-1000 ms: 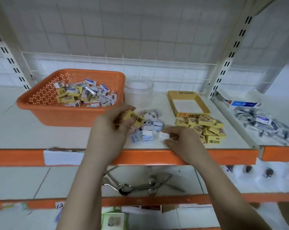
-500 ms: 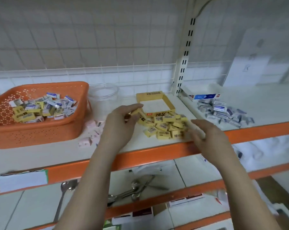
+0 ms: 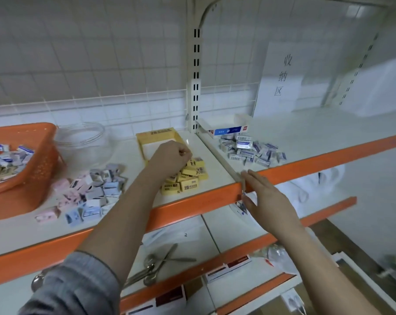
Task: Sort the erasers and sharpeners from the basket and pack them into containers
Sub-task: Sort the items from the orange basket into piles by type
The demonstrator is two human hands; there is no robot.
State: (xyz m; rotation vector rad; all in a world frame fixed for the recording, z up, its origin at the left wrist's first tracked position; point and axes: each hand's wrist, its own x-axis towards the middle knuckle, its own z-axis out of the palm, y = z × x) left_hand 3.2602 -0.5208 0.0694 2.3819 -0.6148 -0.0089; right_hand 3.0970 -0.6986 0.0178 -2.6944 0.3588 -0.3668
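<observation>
The left hand (image 3: 169,159) is curled into a loose fist above the heap of yellow erasers (image 3: 188,178) on the shelf (image 3: 206,201); whether it pinches one cannot be told, as the fingertips are folded under. Just beyond its knuckles lies the open yellow box (image 3: 156,138), with a clear round container (image 3: 83,142) further off to that hand's left. Nearer the person, and left of the forearm, is a scatter of pink and blue-white small packets (image 3: 90,192), and past them the orange basket (image 3: 24,164) with more mixed packets inside.

The right hand (image 3: 267,201) is flat with straight fingers, held at the orange front edge of the shelf, carrying nothing; its fingertips (image 3: 249,176) reach the shelf lip. Beyond those fingertips, on the neighbouring shelf, sits a pile of blue-white erasers (image 3: 249,148) beside a white and blue box (image 3: 226,127). Below both forearms, metal spoons (image 3: 153,267) lie on the lower shelf.
</observation>
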